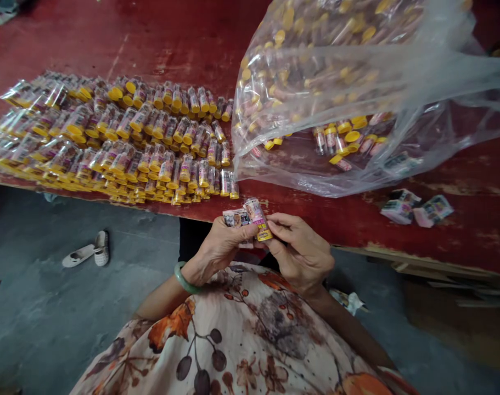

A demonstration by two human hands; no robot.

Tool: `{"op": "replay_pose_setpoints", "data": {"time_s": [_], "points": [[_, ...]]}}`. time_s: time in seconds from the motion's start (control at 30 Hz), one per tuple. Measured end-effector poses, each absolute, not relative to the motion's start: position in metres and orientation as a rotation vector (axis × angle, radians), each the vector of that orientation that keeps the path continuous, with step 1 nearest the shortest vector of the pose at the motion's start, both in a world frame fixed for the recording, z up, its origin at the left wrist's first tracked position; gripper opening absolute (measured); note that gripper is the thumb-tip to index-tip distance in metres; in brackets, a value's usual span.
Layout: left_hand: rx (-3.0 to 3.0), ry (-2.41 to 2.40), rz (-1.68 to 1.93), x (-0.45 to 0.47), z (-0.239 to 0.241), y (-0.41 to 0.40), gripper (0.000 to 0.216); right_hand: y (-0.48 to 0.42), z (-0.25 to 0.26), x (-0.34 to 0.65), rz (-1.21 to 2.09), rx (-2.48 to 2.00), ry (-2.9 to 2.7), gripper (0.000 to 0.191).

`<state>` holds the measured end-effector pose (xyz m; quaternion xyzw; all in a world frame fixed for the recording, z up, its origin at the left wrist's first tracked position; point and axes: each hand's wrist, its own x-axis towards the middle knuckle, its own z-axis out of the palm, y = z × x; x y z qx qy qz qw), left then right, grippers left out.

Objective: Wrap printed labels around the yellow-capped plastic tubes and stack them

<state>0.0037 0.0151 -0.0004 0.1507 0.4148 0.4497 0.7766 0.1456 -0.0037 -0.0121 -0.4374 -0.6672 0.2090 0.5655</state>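
My left hand is closed on a small stack of printed labels and steadies a small clear tube with a yellow cap and a pink printed wrap. From the other side, the thumb and fingers of my right hand pinch the tube's edge near its capped end. Both hands are just off the front edge of the red table. Ahead and to the left lie rows of wrapped tubes with yellow caps, stacked in layers.
A large clear plastic bag full of yellow-capped tubes lies open at the right, with several tubes at its mouth. Two label bundles sit near the right front edge. White shoes are on the grey floor.
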Motion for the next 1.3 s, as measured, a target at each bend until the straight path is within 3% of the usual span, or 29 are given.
{"op": "replay_pose_setpoints", "data": {"time_s": [0.37, 0.63, 0.83, 0.93, 1.07, 1.17, 1.3], "points": [[0.345, 0.903, 0.978, 0.004, -0.001, 0.013, 0.029, -0.004, -0.017, 0.144, 0.47, -0.987, -1.569, 0.044], [0.344, 0.886, 0.986, 0.005, -0.005, 0.013, 0.026, -0.006, -0.018, 0.143, 0.427, -1.035, -1.585, 0.035], [0.378, 0.932, 0.944, -0.005, 0.0, 0.012, 0.039, -0.005, -0.008, 0.141, 0.349, -1.034, -1.738, 0.03], [0.473, 1.046, 1.012, -0.033, 0.015, 0.018, 0.046, -0.003, -0.005, 0.144, 0.328, -1.022, -1.788, 0.02], [0.753, 1.345, 1.204, -0.097, 0.054, 0.044, 0.038, -0.003, -0.016, 0.155, 0.333, -0.967, -1.831, 0.012], [1.125, 1.595, 1.341, -0.155, 0.086, 0.088, 0.032, -0.003, -0.028, 0.16, 0.369, -0.974, -1.869, 0.007], [1.348, 2.1, 1.238, -0.227, 0.119, 0.164, 0.03, -0.001, -0.033, 0.158, 0.409, -0.977, -1.9, 0.009]]}}
